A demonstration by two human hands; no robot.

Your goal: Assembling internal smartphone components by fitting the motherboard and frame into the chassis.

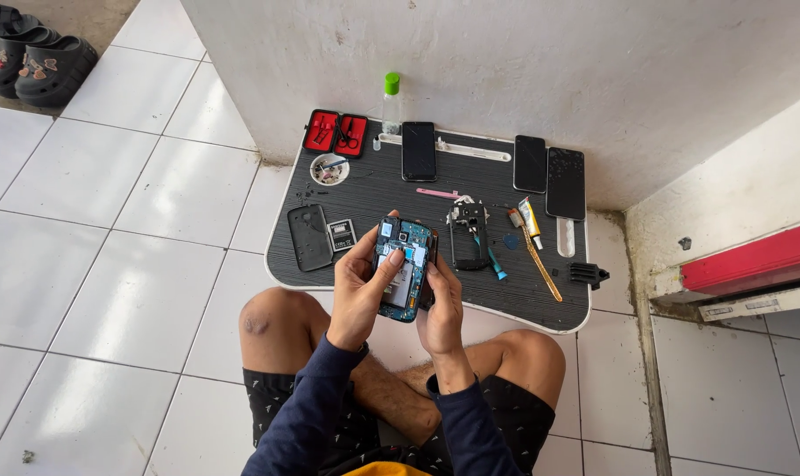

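An opened phone [403, 267] with its blue circuit board showing is held upright between both hands above the near edge of a small black tray table [373, 194]. My left hand [360, 286] grips its left side, thumb pressed on the board. My right hand [441, 304] wraps its right edge from behind. On the table to the left lie the phone's black back cover [309, 236] and a small battery [341, 234]. A black inner frame [469, 233] lies just right of the held phone.
Three phones [418, 151] [530, 163] [566, 182] lie along the table's far side, with a red tool case [336, 133], a green-capped bottle [391, 104], a small dish [328, 168], a glue tube [530, 221] and a long metal tool [541, 264]. Walls stand behind and right. Black sandals [38, 62] sit at the top left.
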